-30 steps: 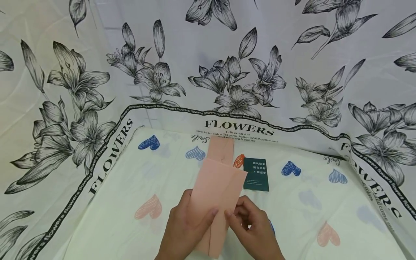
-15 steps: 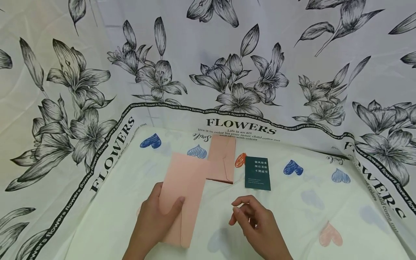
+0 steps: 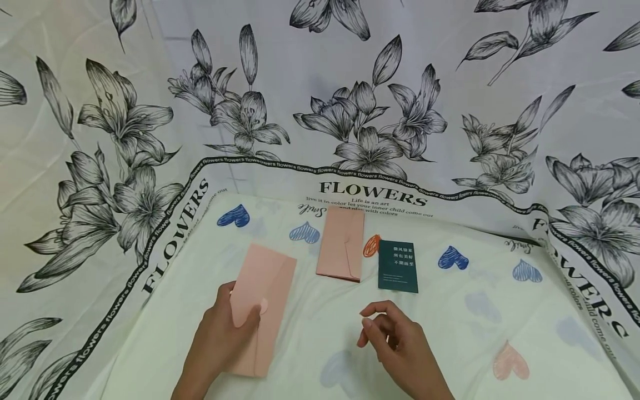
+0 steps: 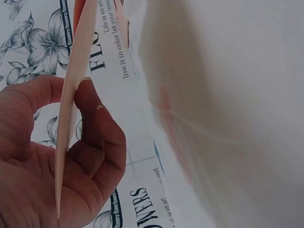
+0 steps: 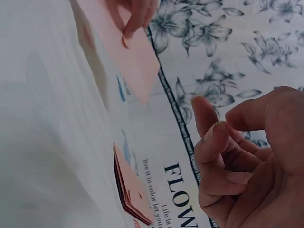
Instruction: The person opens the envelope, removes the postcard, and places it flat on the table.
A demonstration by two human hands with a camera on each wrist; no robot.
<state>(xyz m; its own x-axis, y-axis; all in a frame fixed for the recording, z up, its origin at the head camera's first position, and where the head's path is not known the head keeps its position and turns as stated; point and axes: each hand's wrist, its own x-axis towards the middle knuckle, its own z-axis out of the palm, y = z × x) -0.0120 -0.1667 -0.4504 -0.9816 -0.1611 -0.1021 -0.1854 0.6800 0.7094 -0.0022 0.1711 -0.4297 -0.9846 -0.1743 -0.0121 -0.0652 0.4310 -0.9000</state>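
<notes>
My left hand grips a pink envelope upright over the left part of the cloth, its thumb lying across the front by the flap's rounded tip. In the left wrist view the envelope shows edge-on, pinched between thumb and fingertips. My right hand hovers to the right with loosely curled fingers and nothing held. A pile of pink envelopes lies at the back middle; the right wrist view shows several layers in this pile. Right of it lies a dark green card with white lettering.
A white cloth printed with coloured hearts covers the work surface. Behind it and along both sides hangs a white curtain with black lily drawings and a dark lettered band.
The left hand has carried the envelope left and lower, away from the pile. My right hand has let go of that envelope and drawn off to the right. Pile and card stay put.
</notes>
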